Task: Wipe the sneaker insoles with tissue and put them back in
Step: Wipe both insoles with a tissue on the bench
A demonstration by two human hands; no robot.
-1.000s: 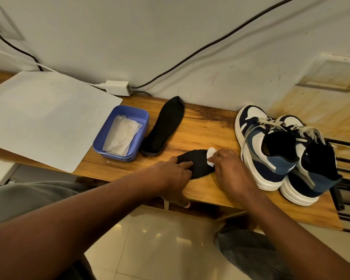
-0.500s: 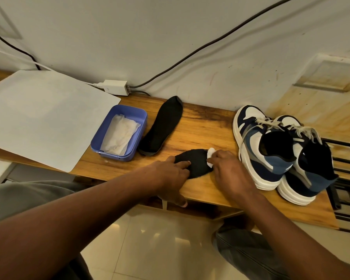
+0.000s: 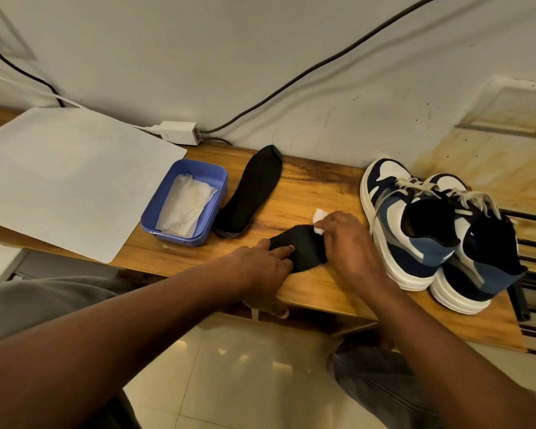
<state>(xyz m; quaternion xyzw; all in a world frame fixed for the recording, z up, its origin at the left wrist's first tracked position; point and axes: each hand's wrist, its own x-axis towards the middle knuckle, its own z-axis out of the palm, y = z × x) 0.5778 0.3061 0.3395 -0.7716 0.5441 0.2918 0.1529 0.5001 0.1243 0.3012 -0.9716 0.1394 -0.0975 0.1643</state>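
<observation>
On the counter, a blue tub of tissues sits at 9 o'clock from a spare insole. The left hand presses straight fingers on the half-hidden near insole; the right hand pinches a tissue wad against it. The sneakers stand at 3 o'clock.

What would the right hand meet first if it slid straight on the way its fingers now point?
The right hand points up-left toward the wall. Past its tissue lies bare bench, then probably the wall; depth is unclear.
</observation>
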